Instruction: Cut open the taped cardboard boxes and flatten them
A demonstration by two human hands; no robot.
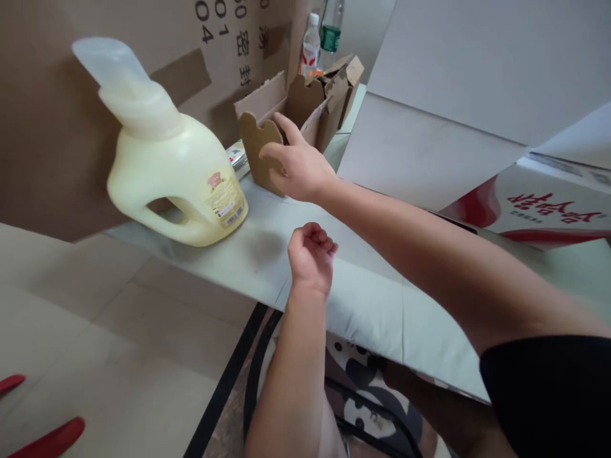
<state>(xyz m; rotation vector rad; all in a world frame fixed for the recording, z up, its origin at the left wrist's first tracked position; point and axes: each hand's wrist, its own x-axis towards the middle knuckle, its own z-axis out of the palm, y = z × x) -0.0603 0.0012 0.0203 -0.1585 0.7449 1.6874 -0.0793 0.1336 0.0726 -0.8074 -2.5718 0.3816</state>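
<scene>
My right hand (pixel 296 166) reaches forward and grips the front flap of a small open brown cardboard box (pixel 261 143) on the white table (pixel 363 305). My left hand (pixel 311 256) hovers above the table's near edge, fingers curled into a loose fist with nothing seen in it. A pale yellow detergent jug (pixel 172 172) with a handle and a translucent cap stands on the table to the left of both hands, about a hand's width from the box.
Large brown cartons (pixel 57 127) rise behind the jug. A white carton with red print (pixel 539 210) lies at the right. Two plastic bottles (pixel 312 41) stand at the back beyond a second small box (pixel 341 79). Tiled floor lies below left.
</scene>
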